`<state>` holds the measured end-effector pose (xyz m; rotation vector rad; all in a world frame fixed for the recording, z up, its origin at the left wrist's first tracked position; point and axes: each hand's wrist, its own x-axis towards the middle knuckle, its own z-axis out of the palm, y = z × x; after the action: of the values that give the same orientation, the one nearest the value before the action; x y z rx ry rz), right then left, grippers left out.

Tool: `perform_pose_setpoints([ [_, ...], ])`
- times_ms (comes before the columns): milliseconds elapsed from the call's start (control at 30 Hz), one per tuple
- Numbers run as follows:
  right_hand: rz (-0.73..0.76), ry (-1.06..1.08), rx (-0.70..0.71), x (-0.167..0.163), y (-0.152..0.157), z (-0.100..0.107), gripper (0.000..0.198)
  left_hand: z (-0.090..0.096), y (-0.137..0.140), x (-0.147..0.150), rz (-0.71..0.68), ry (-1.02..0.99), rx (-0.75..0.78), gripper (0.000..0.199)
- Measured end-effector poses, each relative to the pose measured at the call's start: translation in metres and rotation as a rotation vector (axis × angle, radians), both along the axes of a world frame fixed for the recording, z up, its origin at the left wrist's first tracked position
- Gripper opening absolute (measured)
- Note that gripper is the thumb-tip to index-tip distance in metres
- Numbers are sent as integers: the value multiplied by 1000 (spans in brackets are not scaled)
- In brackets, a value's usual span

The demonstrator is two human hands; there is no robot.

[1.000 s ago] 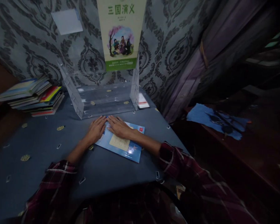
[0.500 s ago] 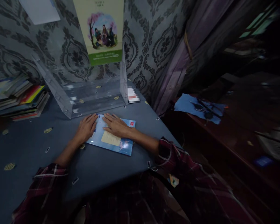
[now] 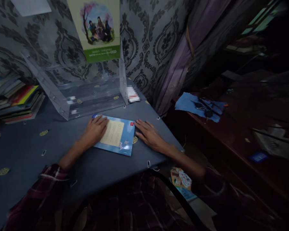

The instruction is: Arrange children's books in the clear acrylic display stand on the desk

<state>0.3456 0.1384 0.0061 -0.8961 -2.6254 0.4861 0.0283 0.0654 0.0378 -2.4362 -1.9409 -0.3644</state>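
Note:
A thin blue book [image 3: 126,141] with a cream text panel lies flat on the dark blue-grey tabletop [image 3: 106,170]. My left hand [image 3: 95,130] rests on the book's left part, fingers stretched out and covering some of that side. At the book's right edge, my right hand [image 3: 149,134] is laid on the tabletop with its fingers extended and a little apart. Its fingertips are close to the book's upper right corner; whether they touch it I cannot tell. Behind the book stands a clear plastic rack [image 3: 91,106].
Stacked books [image 3: 16,102] fill the table's left back. A green-and-cream poster [image 3: 100,35] is above the rack. To the right, a dark red table [image 3: 204,131] carries a blue cloth [image 3: 188,104] with dark items. Colourful books [image 3: 183,183] lie low beyond the table edge.
My right hand has slid right, off the book's cover to its right edge, uncovering the text panel. My left hand stays on the left part. The view has shifted slightly.

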Motion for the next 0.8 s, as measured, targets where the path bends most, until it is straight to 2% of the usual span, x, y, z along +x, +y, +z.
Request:
perform_pose_setpoints([
  [133,-45,1,38,-1,-3,-1,51,2,9,59,-220,3,-69,44],
  [200,-50,-14,48,-3,-4,1,51,0,13,82,-257,5,-75,46],
  [300,-60,-33,57,-4,-5,2,52,-4,17,101,-247,-8,-68,47],
  [533,-78,-8,56,-4,-2,-1,50,-11,17,106,-212,-71,-28,47],
  [700,-72,-7,63,-3,0,-3,50,-8,16,105,-215,-59,-75,47],
  [800,-67,-17,67,-2,0,-2,51,-6,7,96,-233,-38,-113,51],
])
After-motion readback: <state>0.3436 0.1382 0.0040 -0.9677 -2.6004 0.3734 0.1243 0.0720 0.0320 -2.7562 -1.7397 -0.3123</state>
